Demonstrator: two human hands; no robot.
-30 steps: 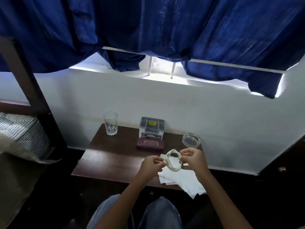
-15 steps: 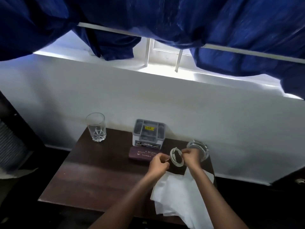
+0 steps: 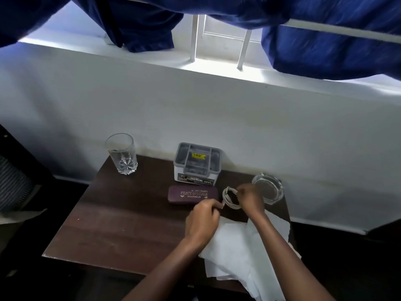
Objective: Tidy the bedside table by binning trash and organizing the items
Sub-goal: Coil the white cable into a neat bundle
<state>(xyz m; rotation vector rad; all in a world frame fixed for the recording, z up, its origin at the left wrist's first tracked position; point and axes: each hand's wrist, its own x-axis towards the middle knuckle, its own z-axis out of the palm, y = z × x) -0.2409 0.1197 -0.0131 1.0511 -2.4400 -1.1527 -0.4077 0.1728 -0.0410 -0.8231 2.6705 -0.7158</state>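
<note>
A coiled white cable sits between my two hands, low over the dark wooden bedside table. My right hand grips the coil's right side. My left hand pinches the cable's loose end at the coil's lower left. White tissue paper lies spread under my forearms at the table's front right. A maroon spectacle case lies just left of the coil. Behind it stands a grey organiser box.
A drinking glass stands at the back left corner. A glass ashtray sits at the back right, close to my right hand. A white wall and blue curtains rise behind. A bed frame borders the left.
My head has tilted down and closer to the table. Both hands with the coil have moved forward and lower, towards the spot between the spectacle case and the ashtray.
</note>
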